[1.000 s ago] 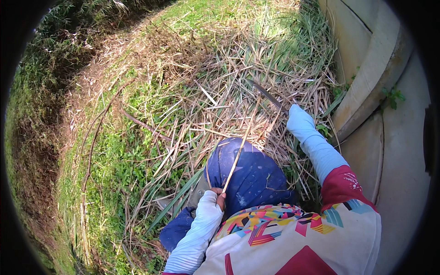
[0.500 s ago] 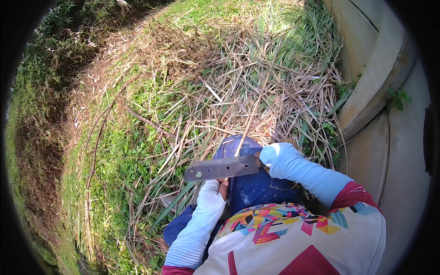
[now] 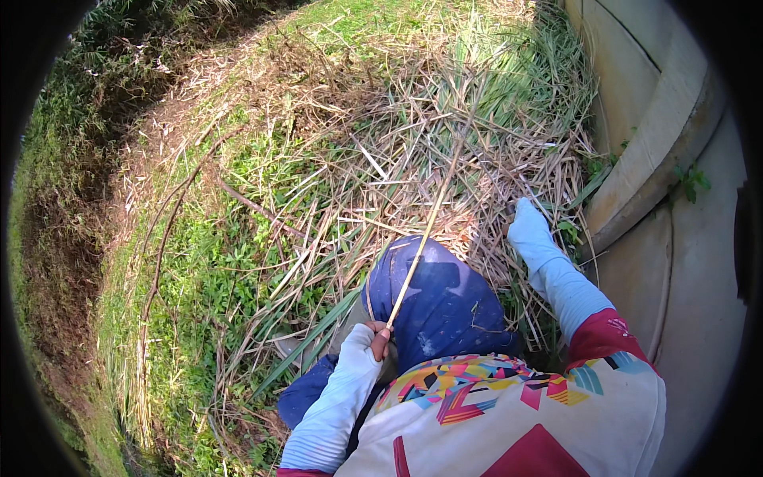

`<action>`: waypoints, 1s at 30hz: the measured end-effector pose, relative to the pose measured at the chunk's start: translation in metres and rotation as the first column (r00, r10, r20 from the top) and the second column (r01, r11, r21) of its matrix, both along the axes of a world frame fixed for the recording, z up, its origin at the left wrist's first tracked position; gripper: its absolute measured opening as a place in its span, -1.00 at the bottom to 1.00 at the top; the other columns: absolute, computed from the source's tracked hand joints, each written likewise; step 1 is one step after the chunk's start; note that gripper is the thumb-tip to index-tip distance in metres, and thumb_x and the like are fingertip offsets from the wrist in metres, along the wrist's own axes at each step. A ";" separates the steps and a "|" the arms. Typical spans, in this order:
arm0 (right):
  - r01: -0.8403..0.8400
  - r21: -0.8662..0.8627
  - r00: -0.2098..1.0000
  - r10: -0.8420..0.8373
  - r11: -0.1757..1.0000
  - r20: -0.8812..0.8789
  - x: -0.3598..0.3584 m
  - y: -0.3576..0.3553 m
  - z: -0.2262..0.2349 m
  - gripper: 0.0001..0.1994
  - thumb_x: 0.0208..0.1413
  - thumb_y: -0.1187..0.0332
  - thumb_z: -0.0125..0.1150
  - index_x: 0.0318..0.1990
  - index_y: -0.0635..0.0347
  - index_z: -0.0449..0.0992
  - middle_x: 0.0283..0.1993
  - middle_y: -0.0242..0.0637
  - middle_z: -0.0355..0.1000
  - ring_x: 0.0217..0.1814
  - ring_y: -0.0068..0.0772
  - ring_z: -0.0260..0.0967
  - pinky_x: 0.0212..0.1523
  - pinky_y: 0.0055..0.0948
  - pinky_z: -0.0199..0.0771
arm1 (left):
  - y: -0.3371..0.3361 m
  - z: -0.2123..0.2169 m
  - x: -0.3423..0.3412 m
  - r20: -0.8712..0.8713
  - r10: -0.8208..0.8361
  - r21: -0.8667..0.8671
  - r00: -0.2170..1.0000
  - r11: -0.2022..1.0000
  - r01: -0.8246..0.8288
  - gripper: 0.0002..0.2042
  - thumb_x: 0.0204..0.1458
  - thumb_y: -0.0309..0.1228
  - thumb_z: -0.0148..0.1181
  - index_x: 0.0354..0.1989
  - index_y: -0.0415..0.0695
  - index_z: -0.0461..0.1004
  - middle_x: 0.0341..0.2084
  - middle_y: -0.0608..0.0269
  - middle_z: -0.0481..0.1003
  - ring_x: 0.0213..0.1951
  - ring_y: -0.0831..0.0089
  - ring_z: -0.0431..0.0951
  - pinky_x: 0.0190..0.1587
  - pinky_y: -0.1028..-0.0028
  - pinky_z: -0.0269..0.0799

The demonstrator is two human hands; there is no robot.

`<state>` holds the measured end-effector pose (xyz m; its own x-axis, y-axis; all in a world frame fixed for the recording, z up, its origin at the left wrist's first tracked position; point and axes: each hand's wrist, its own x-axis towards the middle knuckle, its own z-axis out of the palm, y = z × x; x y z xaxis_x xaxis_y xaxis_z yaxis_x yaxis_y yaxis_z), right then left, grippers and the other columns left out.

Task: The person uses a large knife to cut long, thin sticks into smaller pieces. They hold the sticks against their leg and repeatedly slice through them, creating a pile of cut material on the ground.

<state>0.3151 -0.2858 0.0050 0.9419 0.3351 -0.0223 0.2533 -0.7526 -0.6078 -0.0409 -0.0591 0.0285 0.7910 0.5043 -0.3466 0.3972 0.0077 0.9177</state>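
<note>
My left hand [image 3: 379, 340] is closed on the lower end of a long, thin, pale stalk [image 3: 421, 253], with thumb and finger pinching it. The stalk slants up and away across my knee [image 3: 445, 298], in dark blue trousers, toward the pile of dry leaves. My right hand [image 3: 518, 221] is stretched forward to the right of the stalk, low over the dry leaves, with its fingers curled and mostly hidden by the sleeve. The wide, dark knife held there earlier is hard to make out now; its blade does not show its flat side.
Cut dry and green blades [image 3: 477, 119] cover the ground ahead. A curved concrete wall [image 3: 660, 143] with a thick ledge rises close on the right. Low green plants [image 3: 207, 294] and a bent brown branch [image 3: 171, 230] lie to the left, with darker growth beyond.
My right hand has swung forward and to the right, away from my left hand, and the knife's broad face no longer shows over my lap. The stalk is uncovered; my left hand is slightly lower.
</note>
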 end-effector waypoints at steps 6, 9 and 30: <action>-0.481 -0.118 0.870 0.490 0.869 0.054 -0.065 0.002 0.015 -0.57 -0.09 0.38 0.40 0.01 0.08 0.53 -0.26 -0.11 0.56 -0.16 0.00 0.58 -0.09 -0.13 0.56 | -0.009 0.000 0.012 -0.056 -0.035 -0.205 0.998 0.978 0.023 -0.77 0.32 -0.27 0.12 -0.07 -0.18 0.49 -0.64 0.39 0.37 -0.68 0.61 0.27 -0.61 0.55 0.16; -0.617 -0.320 0.761 0.649 0.719 -0.008 -0.059 0.007 0.024 -0.57 -0.07 0.36 0.39 0.04 -0.04 0.57 -0.22 -0.12 0.57 -0.13 0.00 0.58 -0.08 -0.12 0.58 | -0.010 0.002 0.008 -0.065 -0.050 -0.325 0.997 0.945 0.026 -0.78 0.32 -0.27 0.12 -0.06 -0.18 0.48 -0.66 0.40 0.34 -0.71 0.60 0.26 -0.64 0.55 0.14; -0.408 -0.445 0.913 0.345 0.797 -0.219 -0.057 0.032 0.036 -0.69 0.04 0.28 0.31 -0.06 0.13 0.57 -0.17 -0.02 0.60 -0.11 0.12 0.60 -0.13 -0.08 0.59 | -0.022 0.062 0.086 -0.307 -0.243 -0.178 0.920 0.965 0.195 -0.62 0.34 -0.29 0.06 0.25 -0.18 0.33 -0.36 0.25 0.57 -0.49 0.53 0.51 -0.42 0.45 0.48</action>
<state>0.2584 -0.2535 0.0409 0.7228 0.5809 -0.3743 0.5255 -0.8138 -0.2483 0.0447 -0.0809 0.0900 0.7089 0.2583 -0.6563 0.6781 0.0065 0.7349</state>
